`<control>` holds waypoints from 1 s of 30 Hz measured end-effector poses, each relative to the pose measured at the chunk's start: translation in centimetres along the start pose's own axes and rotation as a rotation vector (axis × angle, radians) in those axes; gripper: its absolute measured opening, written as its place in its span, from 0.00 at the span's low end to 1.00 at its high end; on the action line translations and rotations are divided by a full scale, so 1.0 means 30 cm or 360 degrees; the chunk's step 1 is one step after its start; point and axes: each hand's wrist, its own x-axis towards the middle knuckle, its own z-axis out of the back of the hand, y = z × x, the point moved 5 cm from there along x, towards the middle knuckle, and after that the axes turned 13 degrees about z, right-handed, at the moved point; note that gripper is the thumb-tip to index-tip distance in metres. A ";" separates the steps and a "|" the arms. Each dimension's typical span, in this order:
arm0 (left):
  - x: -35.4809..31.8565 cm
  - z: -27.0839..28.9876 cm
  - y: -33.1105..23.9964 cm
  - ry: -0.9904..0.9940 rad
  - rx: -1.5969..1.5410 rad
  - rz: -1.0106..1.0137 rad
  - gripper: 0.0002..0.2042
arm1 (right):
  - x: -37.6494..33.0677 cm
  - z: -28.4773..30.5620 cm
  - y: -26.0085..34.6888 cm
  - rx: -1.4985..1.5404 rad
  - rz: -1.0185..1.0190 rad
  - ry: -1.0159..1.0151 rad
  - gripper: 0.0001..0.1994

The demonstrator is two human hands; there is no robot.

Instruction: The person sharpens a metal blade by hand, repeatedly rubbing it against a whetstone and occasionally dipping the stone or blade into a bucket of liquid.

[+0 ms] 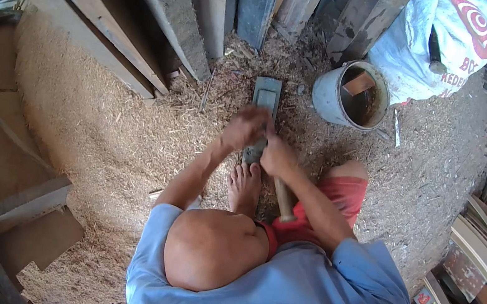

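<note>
My left hand (246,128) is curled and blurred above a grey rectangular block (266,97), which looks like a sharpening stone on a narrow board. Beside it, my right hand (280,157) is closed, fingertips almost meeting the left hand around something dark. A pale wooden handle (284,201) runs from beneath my right wrist back toward my red shorts. Whatever it joins at the far end is hidden by my hands. My bare foot (244,187) rests at the near end of the board.
A grey bucket (335,98) holding dark liquid and a brown block (359,83) stands right of the stone. Behind it sits a white sack (413,48). Upright planks (212,6) lean at the back. Wood shavings cover the ground; stacked timber (484,251) lines the right.
</note>
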 end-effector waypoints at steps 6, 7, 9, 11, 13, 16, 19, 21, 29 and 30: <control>0.197 0.082 0.069 0.0345 -0.0171 0.0283 0.28 | 0.171 0.202 0.054 0.0262 -0.0086 0.0206 0.41; 0.134 0.062 0.045 0.0181 -0.0188 0.0144 0.29 | 0.138 0.120 0.003 0.0219 0.0108 0.0158 0.42; -0.033 -0.027 -0.030 0.0098 -0.0068 0.0134 0.30 | -0.014 -0.029 -0.056 0.0052 0.0064 0.0046 0.43; -0.156 -0.067 -0.047 0.0077 0.0013 0.0150 0.31 | -0.096 -0.043 0.038 0.0180 -0.0036 0.0080 0.44; -0.070 -0.051 0.006 -0.0009 0.0003 0.0045 0.31 | -0.081 -0.047 0.040 0.0134 -0.0122 0.0132 0.43; 0.147 0.040 0.111 0.0068 0.0071 0.0016 0.31 | 0.137 0.084 0.040 0.0071 0.0009 -0.0043 0.39; 0.299 0.104 0.081 0.0651 -0.0129 0.0511 0.31 | 0.278 0.107 -0.101 0.0065 0.0128 0.0189 0.40; 0.189 0.071 0.140 0.0439 -0.0076 0.0423 0.32 | 0.234 0.112 -0.005 0.0076 -0.0064 0.0161 0.41; 0.014 -0.006 0.069 0.0222 0.0159 0.0163 0.30 | -0.010 0.001 0.075 0.0176 -0.0005 0.0045 0.44; 0.103 0.035 0.103 0.0304 0.0169 0.0190 0.29 | 0.068 0.068 0.091 0.0128 0.0067 0.0010 0.44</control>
